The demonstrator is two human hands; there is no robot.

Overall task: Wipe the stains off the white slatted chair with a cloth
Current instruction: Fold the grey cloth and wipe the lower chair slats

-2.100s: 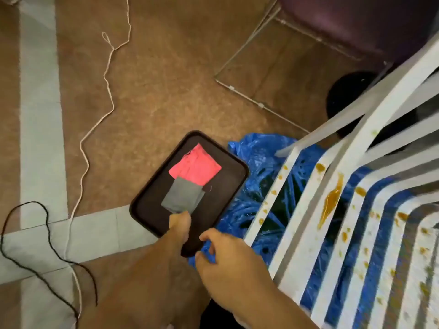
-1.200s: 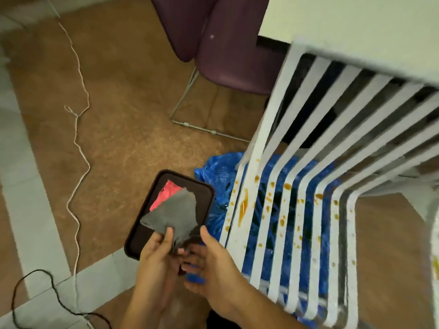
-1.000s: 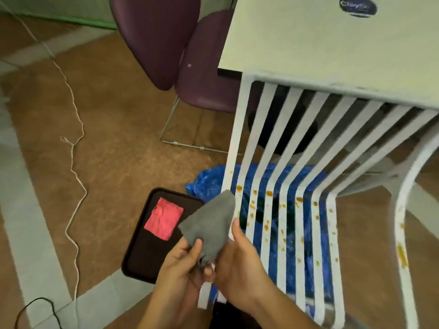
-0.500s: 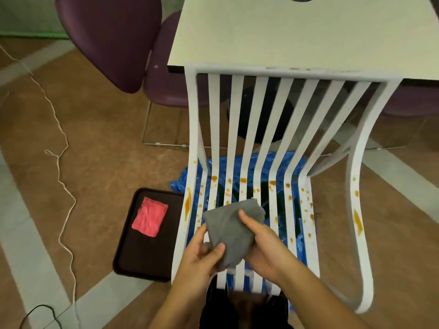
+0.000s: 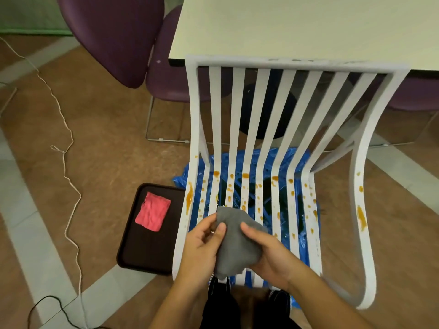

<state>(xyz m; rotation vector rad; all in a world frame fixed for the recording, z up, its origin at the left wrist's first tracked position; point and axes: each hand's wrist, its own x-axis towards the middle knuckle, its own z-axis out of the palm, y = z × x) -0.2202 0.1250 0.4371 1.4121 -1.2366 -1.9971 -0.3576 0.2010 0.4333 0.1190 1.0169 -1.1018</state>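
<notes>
The white slatted chair (image 5: 251, 119) faces away from me, its seat slats and side rails dotted with orange-brown stains (image 5: 189, 197). A grey cloth (image 5: 234, 243) hangs just above the front of the seat. My left hand (image 5: 202, 245) pinches its left edge with the thumb on top. My right hand (image 5: 270, 255) grips its right side from below. Both hands hold the cloth bunched between them, apart from the stains further back on the seat.
A dark tray (image 5: 147, 248) lies on the floor left of the chair with a pink cloth (image 5: 153, 211) on it. Blue plastic sheet (image 5: 263, 157) lies under the chair. A pale table (image 5: 297, 27) stands behind the backrest, purple chairs (image 5: 114, 32) at the far left. Cords (image 5: 66, 162) trail across the floor.
The grey cloth was lifted off the tray by my left hand, then taken in both hands and brought over the chair seat. My view swung from the tray to the chair.
</notes>
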